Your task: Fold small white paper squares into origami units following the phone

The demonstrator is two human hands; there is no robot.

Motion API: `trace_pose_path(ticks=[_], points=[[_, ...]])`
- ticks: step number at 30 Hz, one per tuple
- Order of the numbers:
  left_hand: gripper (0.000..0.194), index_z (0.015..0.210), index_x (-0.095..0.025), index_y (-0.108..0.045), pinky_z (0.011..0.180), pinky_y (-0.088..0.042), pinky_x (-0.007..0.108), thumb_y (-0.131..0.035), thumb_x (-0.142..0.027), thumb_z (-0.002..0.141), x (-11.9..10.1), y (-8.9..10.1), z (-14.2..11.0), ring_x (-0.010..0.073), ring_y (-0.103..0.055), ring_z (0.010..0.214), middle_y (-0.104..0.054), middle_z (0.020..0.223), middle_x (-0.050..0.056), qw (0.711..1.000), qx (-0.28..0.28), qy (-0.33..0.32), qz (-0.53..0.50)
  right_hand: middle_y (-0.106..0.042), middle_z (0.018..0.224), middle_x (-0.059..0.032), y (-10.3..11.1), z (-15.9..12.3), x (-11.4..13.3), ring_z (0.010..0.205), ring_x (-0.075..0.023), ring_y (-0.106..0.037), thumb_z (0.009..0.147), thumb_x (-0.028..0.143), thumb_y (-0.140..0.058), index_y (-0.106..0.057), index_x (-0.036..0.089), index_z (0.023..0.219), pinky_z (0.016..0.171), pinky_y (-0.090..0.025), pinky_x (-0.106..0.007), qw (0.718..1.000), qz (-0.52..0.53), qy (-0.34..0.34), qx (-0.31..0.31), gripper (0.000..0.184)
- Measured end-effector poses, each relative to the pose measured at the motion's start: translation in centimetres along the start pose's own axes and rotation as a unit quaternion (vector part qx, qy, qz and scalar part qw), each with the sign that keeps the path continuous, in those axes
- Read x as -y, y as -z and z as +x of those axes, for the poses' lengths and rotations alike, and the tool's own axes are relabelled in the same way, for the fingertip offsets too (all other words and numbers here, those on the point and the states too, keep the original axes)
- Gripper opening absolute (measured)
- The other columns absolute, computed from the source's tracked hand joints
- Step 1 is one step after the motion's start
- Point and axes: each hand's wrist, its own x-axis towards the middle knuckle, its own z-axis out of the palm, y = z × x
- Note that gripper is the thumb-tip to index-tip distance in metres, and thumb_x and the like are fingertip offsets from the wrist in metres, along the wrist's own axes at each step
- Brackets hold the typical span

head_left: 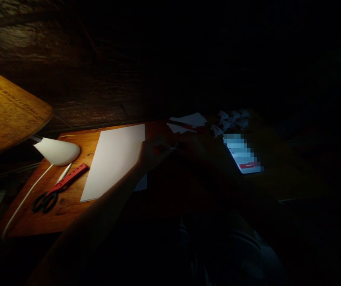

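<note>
Pinching small red piece (158, 150), left hand (152, 153) curled at sheet's (113, 161) 3 o'clock edge; right hand (188, 147) lost in dark, grip unreadable. Scissors (47, 198), ruler (69, 179) at 9; phone (243, 157) at 3 on surface (66, 214).

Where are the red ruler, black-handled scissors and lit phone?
red plastic ruler (69, 178): head view, middle of its strip.
black-handled scissors (44, 201): head view, on the handle loops.
lit phone (243, 154): head view, on its screen.

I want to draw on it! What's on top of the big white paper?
The left hand and its forearm lie over the white paper at its right edge, hiding the lower right corner. The rest of the sheet looks bare. The hand's grip is too dark to tell.
</note>
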Motion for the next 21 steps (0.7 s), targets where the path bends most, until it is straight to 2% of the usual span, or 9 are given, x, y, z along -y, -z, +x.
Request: trace_pose_path(ticks=[6,9,13,17,21], points=[[0.015,0.075,-0.02,-0.071,0.076,-0.053,0.032,-0.077,-0.032,0.081,0.04,0.28,0.14,0.0161,-0.067,0.078,-0.072,0.08,0.002,0.995,-0.005,-0.071,0.065,-0.073,0.074,-0.0045,0.08,0.11,-0.46,0.069,-0.0155,-0.063,0.077,0.015,-0.071,-0.075,0.017,0.073,0.062,-0.04,-0.024,0.999,-0.008,0.032,-0.006,0.006],[0.015,0.073,-0.019,-0.068,0.074,-0.052,0.031,-0.076,-0.029,0.082,-0.01,0.25,0.21,0.0144,-0.066,0.075,-0.07,0.078,0.001,0.993,-0.007,-0.096,0.065,-0.074,0.076,-0.0046,0.02,0.11,-0.59,0.07,-0.016,-0.065,0.077,0.014,-0.071,-0.076,0.017,0.073,0.064,-0.042,-0.024,0.999,-0.011,0.052,0.0,0.007],[0.019,0.07,-0.018,-0.064,0.064,-0.05,0.027,-0.073,-0.027,0.083,-0.2,0.16,0.22,0.013,-0.063,0.071,-0.067,0.076,0.002,0.994,0.006,-0.106,0.031,-0.074,0.075,-0.0036,-0.05,0.14,-0.5,0.071,-0.016,-0.066,0.078,0.013,-0.069,-0.076,0.018,0.073,0.066,-0.043,-0.025,0.997,-0.019,0.069,0.01,0.01],[0.026,0.065,-0.018,-0.06,0.066,-0.05,0.029,-0.072,-0.03,0.085,-0.28,0.18,0.25,0.014,-0.061,0.071,-0.065,0.073,0.002,0.994,0.012,-0.109,0.016,-0.072,0.073,-0.0023,0.06,0.08,0.0,0.07,-0.0153,-0.064,0.077,0.013,-0.068,-0.075,0.019,0.072,0.064,-0.041,-0.025,0.997,-0.027,0.068,0.03,0.01],[0.025,0.065,-0.018,-0.058,0.067,-0.049,0.03,-0.071,-0.026,0.085,-0.36,0.22,0.21,0.0138,-0.06,0.073,-0.063,0.074,0.002,0.993,0.014,-0.113,0.007,-0.071,0.074,-0.0026,0.23,0.05,0.29,0.069,-0.0145,-0.062,0.078,0.016,-0.068,-0.075,0.018,0.075,0.063,-0.038,-0.025,0.996,-0.035,0.07,0.041,0.008]])
